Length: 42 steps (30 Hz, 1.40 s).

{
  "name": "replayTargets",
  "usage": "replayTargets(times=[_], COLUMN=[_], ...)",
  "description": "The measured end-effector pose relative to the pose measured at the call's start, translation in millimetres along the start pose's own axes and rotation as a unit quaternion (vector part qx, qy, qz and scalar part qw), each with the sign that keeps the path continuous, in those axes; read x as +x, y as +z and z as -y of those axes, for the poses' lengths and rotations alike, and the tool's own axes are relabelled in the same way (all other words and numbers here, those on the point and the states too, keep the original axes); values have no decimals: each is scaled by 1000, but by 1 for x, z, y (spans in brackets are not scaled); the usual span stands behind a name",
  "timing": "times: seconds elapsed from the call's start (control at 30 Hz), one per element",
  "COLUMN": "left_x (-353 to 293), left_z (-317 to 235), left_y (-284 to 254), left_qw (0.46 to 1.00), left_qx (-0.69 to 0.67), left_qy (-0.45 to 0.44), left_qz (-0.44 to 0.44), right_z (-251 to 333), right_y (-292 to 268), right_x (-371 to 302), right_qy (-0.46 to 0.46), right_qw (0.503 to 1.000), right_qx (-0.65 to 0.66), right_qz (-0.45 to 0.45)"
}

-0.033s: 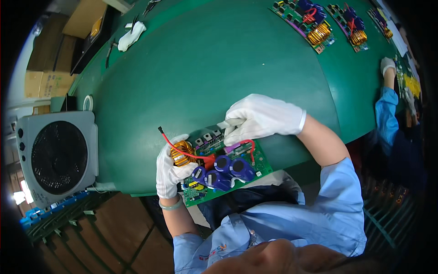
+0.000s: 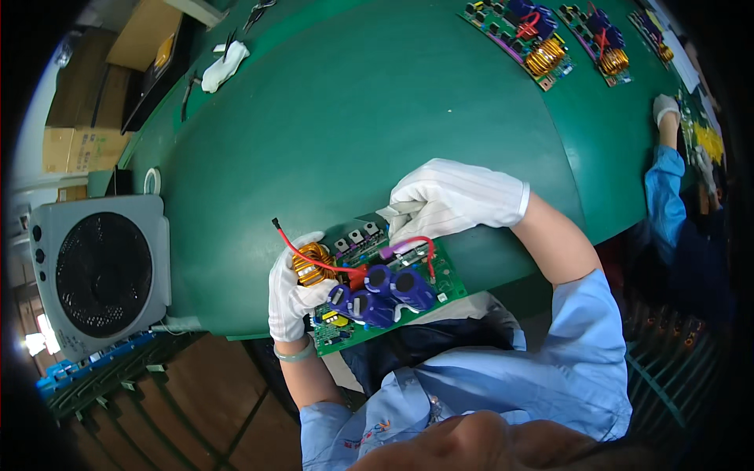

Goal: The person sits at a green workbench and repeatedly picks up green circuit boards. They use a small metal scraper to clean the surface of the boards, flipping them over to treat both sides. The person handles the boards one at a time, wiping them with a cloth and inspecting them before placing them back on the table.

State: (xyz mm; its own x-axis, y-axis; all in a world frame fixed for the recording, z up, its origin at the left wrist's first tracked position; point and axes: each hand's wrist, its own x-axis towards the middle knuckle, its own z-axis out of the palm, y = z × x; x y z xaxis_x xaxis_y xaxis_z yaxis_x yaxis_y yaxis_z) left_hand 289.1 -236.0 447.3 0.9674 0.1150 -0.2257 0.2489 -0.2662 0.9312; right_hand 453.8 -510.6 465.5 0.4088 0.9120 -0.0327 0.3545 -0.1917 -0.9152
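My left hand, in a white glove, is closed round the left side of a green circuit board, next to a copper-wound coil. Several purple capacitors stand on the near half of the board. One red wire sticks out past the coil and ends in a black tip. Another red wire arches up near the right side. My gloved right hand is at the far edge, fingers pinched together beside a row of upright metal-tabbed parts. Its fingertips hide whatever lies between them.
Similar boards lie on the green table mat at the far right. A grey fan stands at the left. Hand tools and a white cloth lie far left, near cardboard boxes. At right, another person's gloved hand is at work.
The purple end of the arched red wire sits slightly farther left beside my right fingers. Both hands keep nearly the same places; the whole view has shifted slightly.
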Motion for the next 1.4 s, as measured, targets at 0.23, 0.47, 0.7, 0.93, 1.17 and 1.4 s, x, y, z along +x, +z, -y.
replayTargets(times=[0.23,0.47,0.7,0.93,1.17,1.4], left_x=[8,7,11,8,8,12], left_z=[-5,-10,-14,-11,-10,-5], left_y=[-4,-2,-5,-1,-2,-1], left_qw=[994,992,994,983,994,992], left_qx=[-80,-85,-74,-156,-93,-107], left_qy=[-62,-88,-65,-83,-49,-44], left_qz=[32,18,48,47,38,44], right_z=[-11,-8,2,3,-6,-27], right_y=[-3,-6,-14,-41,-14,-6], right_x=[-2,-2,-6,-19,-5,-7], right_qy=[42,91,70,189,173,76], right_qw=[999,992,996,974,980,985], right_qx=[-7,87,-22,123,97,27], right_qz=[-21,10,59,-34,-8,-150])
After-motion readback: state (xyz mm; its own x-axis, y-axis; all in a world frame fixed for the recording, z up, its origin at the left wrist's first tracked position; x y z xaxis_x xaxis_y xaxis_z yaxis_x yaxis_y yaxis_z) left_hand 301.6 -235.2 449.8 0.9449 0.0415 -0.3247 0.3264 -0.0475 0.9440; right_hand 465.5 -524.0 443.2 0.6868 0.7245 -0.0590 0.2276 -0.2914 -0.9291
